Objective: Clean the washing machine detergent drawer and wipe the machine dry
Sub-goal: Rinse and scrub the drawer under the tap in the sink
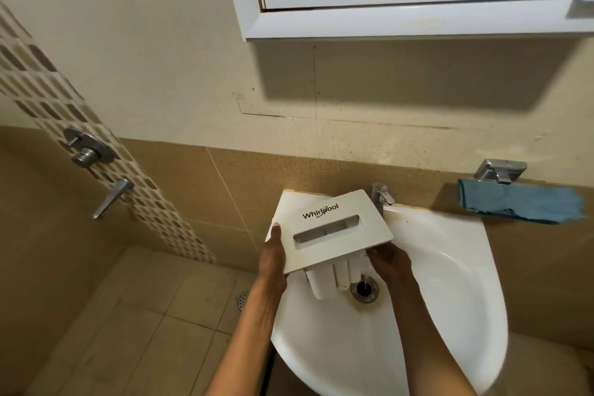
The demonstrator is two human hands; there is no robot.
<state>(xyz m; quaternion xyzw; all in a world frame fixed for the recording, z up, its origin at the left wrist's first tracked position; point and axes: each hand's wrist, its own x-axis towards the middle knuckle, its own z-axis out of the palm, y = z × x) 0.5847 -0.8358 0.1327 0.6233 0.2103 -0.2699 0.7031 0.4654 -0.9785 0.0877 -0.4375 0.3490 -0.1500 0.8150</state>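
A white detergent drawer (324, 228) with a "Whirlpool" front panel is held over the white corner sink (450, 292). Its compartment body points down toward the drain (364, 290). My left hand (273, 257) grips the panel's left edge, thumb on the front face. My right hand (390, 262) holds the drawer from below at the right, partly hidden behind the panel. The washing machine is out of view.
A chrome sink tap (381, 194) stands behind the drawer. A blue cloth (520, 204) hangs under a chrome holder at the right wall. Shower valves (86, 148) sit on the left tiled wall, a floor drain (242, 300) below. A mirror cabinet (401, 19) hangs overhead.
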